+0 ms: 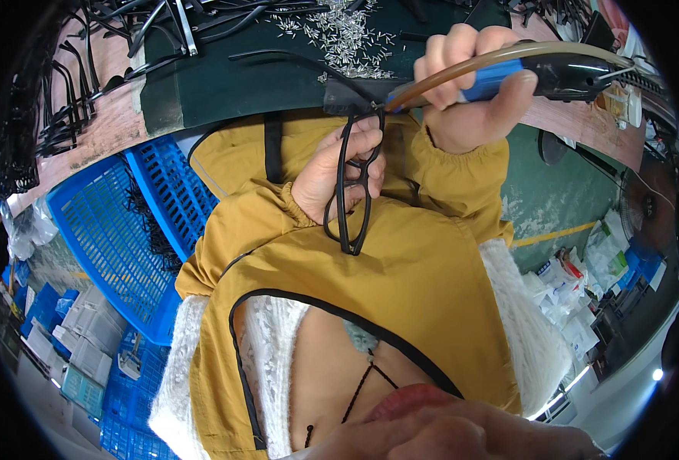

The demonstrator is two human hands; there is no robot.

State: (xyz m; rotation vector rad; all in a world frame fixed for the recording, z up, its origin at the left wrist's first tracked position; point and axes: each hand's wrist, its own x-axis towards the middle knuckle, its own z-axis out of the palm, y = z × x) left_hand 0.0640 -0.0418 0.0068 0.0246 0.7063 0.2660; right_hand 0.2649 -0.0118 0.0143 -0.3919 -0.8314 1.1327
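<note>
My left hand (335, 165) is closed around a black eyeglass frame (344, 203), which hangs in front of my smock. One temple arm (293, 55) of the glasses reaches away over the table. My right hand (477, 92) grips a power screwdriver (562, 74) with a black body and a blue sleeve. A brownish tube (493, 58) arches over its fingers. The driver's tip is at the hinge corner of the frame, by a small dark block (347, 96) on the table edge; whether it touches a screw is too small to tell.
Loose silver screws or pins (347, 38) lie heaped on the dark green table mat (201, 84). Black temple arms (82, 77) crowd the left side of the table. Below left stand blue plastic baskets (105, 230), one holding dark parts. Plastic bags (577, 307) lie at the right.
</note>
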